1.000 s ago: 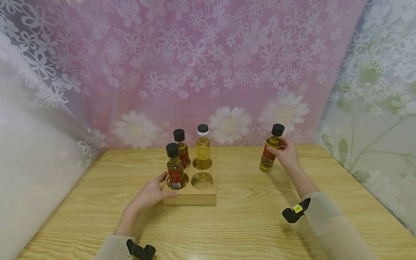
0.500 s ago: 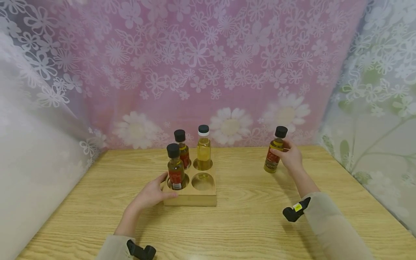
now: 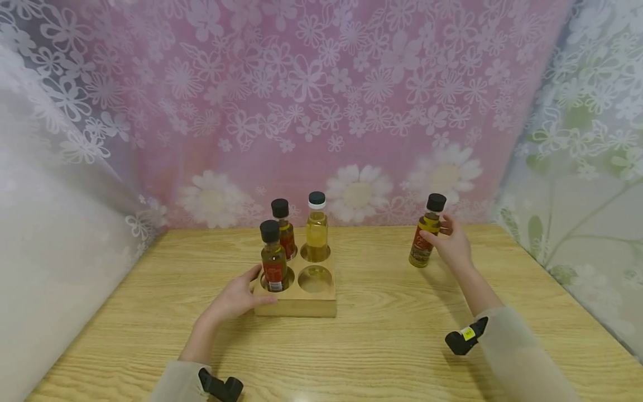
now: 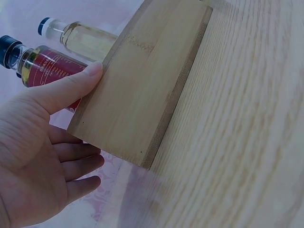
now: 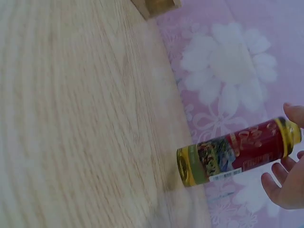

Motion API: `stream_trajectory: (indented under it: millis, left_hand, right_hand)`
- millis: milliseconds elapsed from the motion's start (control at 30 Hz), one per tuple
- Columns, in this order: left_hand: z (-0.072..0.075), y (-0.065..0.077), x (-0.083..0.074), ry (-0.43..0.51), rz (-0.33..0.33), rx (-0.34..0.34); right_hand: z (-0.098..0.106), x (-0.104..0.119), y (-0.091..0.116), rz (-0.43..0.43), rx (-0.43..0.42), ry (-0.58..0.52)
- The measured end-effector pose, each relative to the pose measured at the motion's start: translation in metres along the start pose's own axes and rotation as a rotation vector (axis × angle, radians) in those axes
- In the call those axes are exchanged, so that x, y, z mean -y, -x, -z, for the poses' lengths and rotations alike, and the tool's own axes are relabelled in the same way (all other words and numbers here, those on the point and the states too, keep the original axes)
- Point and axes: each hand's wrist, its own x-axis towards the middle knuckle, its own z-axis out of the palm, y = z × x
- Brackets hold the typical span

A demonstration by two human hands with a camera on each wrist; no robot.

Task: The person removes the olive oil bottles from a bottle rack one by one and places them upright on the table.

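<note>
A wooden bottle rack [image 3: 296, 308] with round holes stands left of centre. My left hand [image 3: 232, 298] rests at its near left corner, thumb on the front edge and fingers loosely extended along the side. Two dark-capped oil bottles with red labels, a front one [image 3: 274, 268] and a rear one [image 3: 287, 237], sit in the left holes. A clear bottle of pale yellow oil [image 3: 316, 237] fills the back right hole; the front right hole holds nothing. On the right, my right hand [image 3: 454, 245] is loosely around another red-label oil bottle [image 5: 242, 152], fingertips spread from its side.
The wood-grain table [image 3: 372, 335] extends around the rack and the lone bottle. A pink flowered curtain [image 3: 351, 111] hangs behind the far table edge, with pale curtains at both sides. Black wrist cameras [image 3: 467, 338] are strapped on both sleeves.
The bottle at my right hand moved slightly right and nearer, then stayed there. My right fingers have since loosened and spread away from it. My left hand has kept its place at the rack.
</note>
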Motion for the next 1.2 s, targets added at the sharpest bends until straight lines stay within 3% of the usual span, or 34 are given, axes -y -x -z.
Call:
stream_trajectory:
  millis: [300,700,1200]
  left_hand:
    - [0.000,0.000,0.001,0.004,0.003,-0.001]
    - [0.000,0.000,0.000,0.018,-0.001,0.005]
    - [0.000,0.000,0.002,0.004,0.002,0.005]
  right_hand:
    - [-0.001,0.024,0.021,0.125,-0.064,-0.012]
    - [-0.042,0.064,0.022,0.197,0.146,-0.081]
    - [-0.110,0.101,0.021,0.199,0.308,-0.148]
